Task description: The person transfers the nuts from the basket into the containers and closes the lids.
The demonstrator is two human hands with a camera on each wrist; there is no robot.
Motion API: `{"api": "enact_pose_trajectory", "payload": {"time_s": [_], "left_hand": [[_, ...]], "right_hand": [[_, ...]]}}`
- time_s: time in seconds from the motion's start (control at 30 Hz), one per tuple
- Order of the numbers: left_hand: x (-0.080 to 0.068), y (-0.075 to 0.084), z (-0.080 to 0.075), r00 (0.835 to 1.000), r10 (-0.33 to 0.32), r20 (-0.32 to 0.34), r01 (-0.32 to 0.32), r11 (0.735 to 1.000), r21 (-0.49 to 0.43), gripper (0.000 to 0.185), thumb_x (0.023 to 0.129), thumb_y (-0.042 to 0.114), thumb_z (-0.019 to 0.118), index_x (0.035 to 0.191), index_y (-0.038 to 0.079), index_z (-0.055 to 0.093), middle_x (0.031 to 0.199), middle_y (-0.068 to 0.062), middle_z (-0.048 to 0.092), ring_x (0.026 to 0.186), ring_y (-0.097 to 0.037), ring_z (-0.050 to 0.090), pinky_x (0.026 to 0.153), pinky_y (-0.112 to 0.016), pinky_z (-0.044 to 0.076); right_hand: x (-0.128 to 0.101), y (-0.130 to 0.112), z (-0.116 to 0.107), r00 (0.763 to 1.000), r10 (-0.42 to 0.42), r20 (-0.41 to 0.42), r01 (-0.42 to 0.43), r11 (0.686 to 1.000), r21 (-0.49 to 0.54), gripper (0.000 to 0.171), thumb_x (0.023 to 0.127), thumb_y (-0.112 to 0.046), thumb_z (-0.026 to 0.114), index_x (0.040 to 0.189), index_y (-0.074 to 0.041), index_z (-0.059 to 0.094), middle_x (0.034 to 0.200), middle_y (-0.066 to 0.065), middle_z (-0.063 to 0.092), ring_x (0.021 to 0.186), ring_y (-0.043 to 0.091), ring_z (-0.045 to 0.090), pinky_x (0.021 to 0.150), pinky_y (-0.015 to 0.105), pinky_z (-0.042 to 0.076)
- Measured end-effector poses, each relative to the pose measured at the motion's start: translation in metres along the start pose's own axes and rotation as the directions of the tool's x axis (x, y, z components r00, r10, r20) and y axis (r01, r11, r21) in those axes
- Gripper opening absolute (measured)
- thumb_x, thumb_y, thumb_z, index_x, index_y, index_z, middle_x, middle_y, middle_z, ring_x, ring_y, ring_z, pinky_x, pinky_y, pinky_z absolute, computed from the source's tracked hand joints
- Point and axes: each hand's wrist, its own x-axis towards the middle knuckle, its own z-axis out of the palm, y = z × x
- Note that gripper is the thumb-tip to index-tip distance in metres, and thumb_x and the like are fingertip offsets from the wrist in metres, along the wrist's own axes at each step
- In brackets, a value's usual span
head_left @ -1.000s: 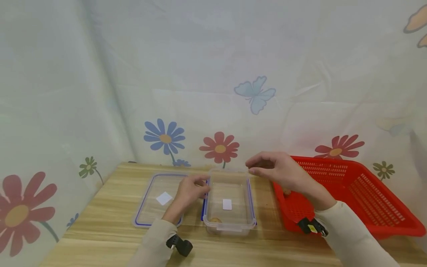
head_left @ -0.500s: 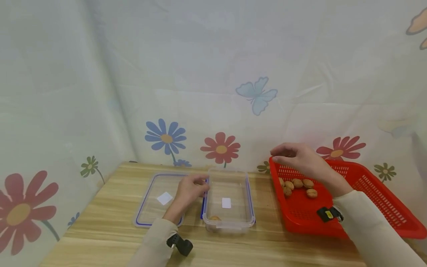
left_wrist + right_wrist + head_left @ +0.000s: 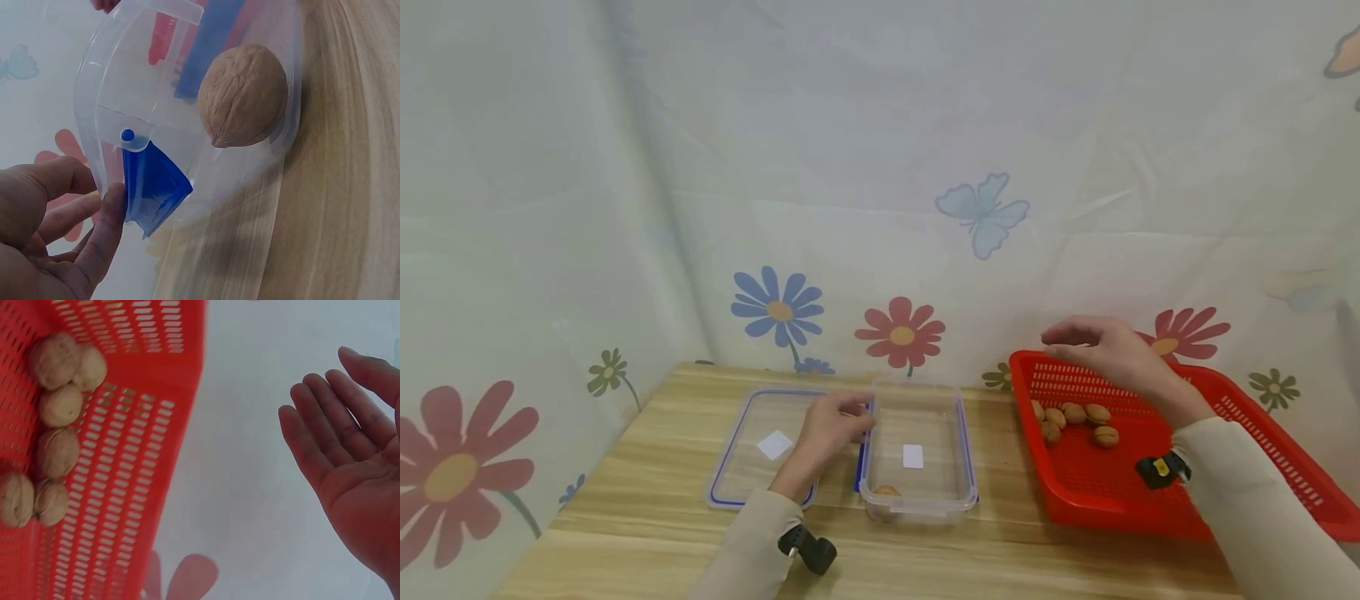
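Observation:
A clear plastic food container (image 3: 922,500) with blue side latches stands on the table. Inside, near its front left corner, lies a walnut (image 3: 244,97), with a white label on the container floor. My left hand (image 3: 829,437) holds the container's left edge between thumb and fingers, close to a blue latch (image 3: 153,187). Over the back of a red basket (image 3: 1120,504) hovers my right hand (image 3: 1101,350), with nothing in it. Its fingers look extended and slightly bent in the right wrist view. Several walnuts (image 3: 1073,412) sit at the basket's left end.
A clear lid (image 3: 722,479) with a blue seal and a white label lies flat to the left, partly behind my left hand. The wooden table (image 3: 640,500) meets a flower-printed curtain (image 3: 850,208) at the back.
My right hand has moved right, from beside the container's back right corner to above the basket, uncovering the walnuts there. The left hand stays at the container.

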Motion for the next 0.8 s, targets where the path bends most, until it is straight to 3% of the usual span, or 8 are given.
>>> {"api": "enact_pose_trajectory", "payload": {"time_s": [0.33,0.8], "left_hand": [[0.000,0.000,0.000,1.000,0.014,-0.002,-0.014,1.000,-0.001,0.039,0.090,-0.003,0.077,0.128,-0.007,0.073,0.096,-0.013,0.074,0.073,-0.024,0.075,0.069,-0.035,0.066],[0.001,-0.001,0.001,1.000,0.019,-0.005,-0.019,1.000,-0.013,0.039,0.089,-0.005,0.076,0.128,-0.007,0.073,0.094,-0.011,0.074,0.073,-0.023,0.074,0.069,-0.035,0.066]], "right_hand": [[-0.005,0.031,-0.005,0.998,0.052,0.020,-0.053,0.998,0.019,0.050,0.103,-0.032,0.074,0.143,-0.004,0.064,0.135,0.018,0.069,0.119,0.038,0.065,0.102,0.058,0.057],[-0.018,0.077,-0.014,0.989,0.120,0.087,-0.122,0.992,0.026,0.059,0.096,-0.041,0.080,0.143,-0.008,0.065,0.136,0.017,0.068,0.118,0.039,0.065,0.097,0.059,0.059]]}}
